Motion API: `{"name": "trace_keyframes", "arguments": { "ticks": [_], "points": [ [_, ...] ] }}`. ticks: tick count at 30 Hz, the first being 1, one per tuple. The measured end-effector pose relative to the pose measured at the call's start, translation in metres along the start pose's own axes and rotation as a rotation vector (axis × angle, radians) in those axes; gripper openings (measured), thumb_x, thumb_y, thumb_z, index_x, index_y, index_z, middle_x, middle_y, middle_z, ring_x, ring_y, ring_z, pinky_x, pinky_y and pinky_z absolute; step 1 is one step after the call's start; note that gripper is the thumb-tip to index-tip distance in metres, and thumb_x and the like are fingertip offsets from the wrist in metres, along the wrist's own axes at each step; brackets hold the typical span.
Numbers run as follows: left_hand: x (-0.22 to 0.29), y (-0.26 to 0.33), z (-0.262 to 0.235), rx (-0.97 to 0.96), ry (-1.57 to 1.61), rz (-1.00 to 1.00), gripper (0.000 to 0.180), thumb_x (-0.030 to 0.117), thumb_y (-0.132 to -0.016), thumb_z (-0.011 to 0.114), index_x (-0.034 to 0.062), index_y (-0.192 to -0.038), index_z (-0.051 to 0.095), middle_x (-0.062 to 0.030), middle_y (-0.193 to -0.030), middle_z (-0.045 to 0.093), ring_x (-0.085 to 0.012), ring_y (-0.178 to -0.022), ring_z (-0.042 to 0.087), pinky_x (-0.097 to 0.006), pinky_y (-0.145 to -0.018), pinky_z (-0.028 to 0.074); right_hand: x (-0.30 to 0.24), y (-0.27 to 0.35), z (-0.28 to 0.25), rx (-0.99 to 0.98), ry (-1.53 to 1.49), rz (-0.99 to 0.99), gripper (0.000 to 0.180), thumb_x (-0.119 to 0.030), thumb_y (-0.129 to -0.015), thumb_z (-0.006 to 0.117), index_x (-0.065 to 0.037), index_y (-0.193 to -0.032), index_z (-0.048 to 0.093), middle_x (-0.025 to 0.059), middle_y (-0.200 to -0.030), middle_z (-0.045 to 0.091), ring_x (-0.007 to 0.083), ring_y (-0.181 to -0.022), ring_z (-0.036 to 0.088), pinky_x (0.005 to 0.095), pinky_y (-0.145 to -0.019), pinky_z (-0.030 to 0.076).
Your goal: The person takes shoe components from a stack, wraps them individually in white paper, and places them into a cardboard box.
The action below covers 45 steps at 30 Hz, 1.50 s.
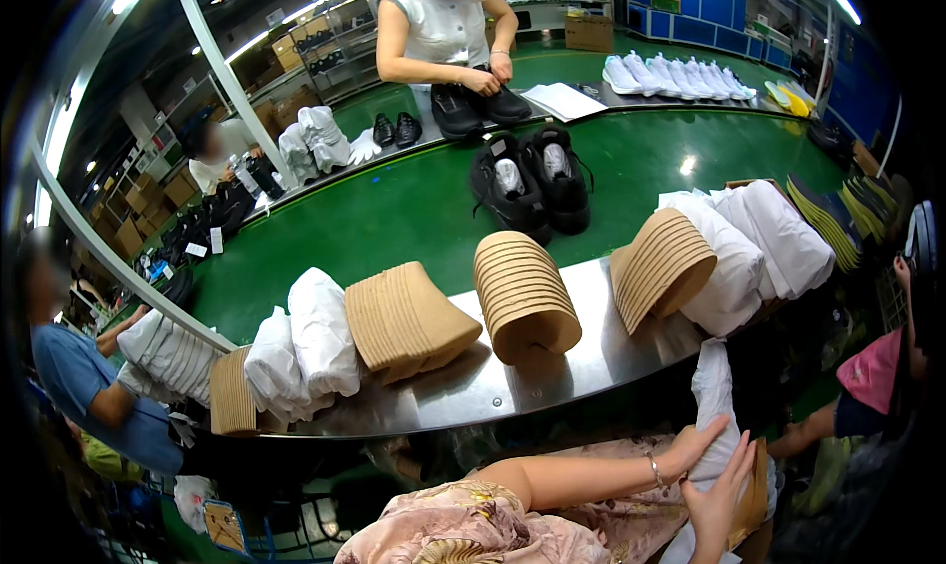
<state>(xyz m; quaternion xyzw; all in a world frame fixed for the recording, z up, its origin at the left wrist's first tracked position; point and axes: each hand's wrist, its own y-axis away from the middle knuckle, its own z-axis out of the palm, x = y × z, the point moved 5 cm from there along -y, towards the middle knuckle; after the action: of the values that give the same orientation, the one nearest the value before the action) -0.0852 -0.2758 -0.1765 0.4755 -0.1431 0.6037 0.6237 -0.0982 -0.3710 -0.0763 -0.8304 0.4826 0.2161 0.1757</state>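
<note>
Beyond my hands I see the broad green conveyor belt [394, 209] with a glossy black pair of shoes [532, 182], then the curved steel ledge [493, 387] carrying fanned stacks of tan cardboard inserts [522, 293] and crumpled white paper bundles [320, 332], which stand between me and the belt. Low at the right, my left hand [698, 444] lies open-fingered against a soft white paper wad [714, 406]. My right hand [719, 500] cups it from below, fingers spread, beside a tan insert [757, 490].
</note>
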Motion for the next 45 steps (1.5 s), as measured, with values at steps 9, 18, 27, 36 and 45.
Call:
{"name": "trace_keyframes", "arguments": {
  "ticks": [9,18,27,36,45],
  "points": [
    [-0.001,-0.003,0.005,0.003,0.225,-0.110,0.054,0.047,-0.084,0.059,-0.0047,-0.101,0.059,-0.0084,-0.095,0.061,-0.0167,-0.085,0.058,-0.028,-0.078,0.047,0.011,0.006,-0.002,0.153,0.011,-0.044,0.086,0.009,-0.063,0.056,-0.006,-0.141,0.023,0.0257,-0.142,0.018,0.0423,-0.130,0.024,0.0422,-0.107,0.025],
    [0.011,0.011,0.035,-0.115,0.449,-0.192,0.053,0.048,-0.092,0.035,0.0037,-0.114,0.053,-0.0099,-0.110,0.060,-0.0247,-0.101,0.057,-0.037,-0.090,0.044,0.007,0.029,0.005,0.578,0.055,-0.057,0.046,0.005,-0.072,0.057,0.001,-0.116,0.050,0.0231,-0.107,0.043,0.0368,-0.087,0.054,0.0383,-0.075,0.048],
    [0.007,0.003,0.021,-0.125,0.474,-0.158,0.066,0.061,-0.085,0.034,0.0054,-0.118,0.051,-0.0126,-0.110,0.057,-0.0321,-0.099,0.055,-0.042,-0.087,0.045,-0.007,0.045,0.008,0.693,-0.474,0.068,0.022,-0.007,-0.089,0.049,0.006,-0.105,0.057,0.0173,-0.103,0.053,0.0282,-0.095,0.054,0.0336,-0.082,0.044],
    [0.022,0.019,0.040,-0.314,0.490,-0.176,0.079,0.065,-0.082,0.031,-0.0015,-0.123,0.041,-0.0206,-0.112,0.052,-0.0340,-0.102,0.052,-0.045,-0.093,0.043,0.021,0.041,0.039,0.517,-1.705,0.651,0.021,-0.017,-0.089,0.051,-0.001,-0.097,0.062,0.0076,-0.094,0.062,0.0151,-0.091,0.054,0.0275,-0.079,0.041],
    [0.006,-0.011,0.012,-0.269,0.415,-0.096,0.078,0.063,-0.083,0.031,-0.0026,-0.125,0.040,-0.0197,-0.116,0.052,-0.0325,-0.105,0.052,-0.042,-0.094,0.042,0.027,0.032,0.049,0.411,-2.085,0.474,0.013,-0.004,-0.087,0.051,0.002,-0.094,0.059,0.0110,-0.099,0.061,0.0190,-0.093,0.055,0.0313,-0.085,0.044]
  ]
}}
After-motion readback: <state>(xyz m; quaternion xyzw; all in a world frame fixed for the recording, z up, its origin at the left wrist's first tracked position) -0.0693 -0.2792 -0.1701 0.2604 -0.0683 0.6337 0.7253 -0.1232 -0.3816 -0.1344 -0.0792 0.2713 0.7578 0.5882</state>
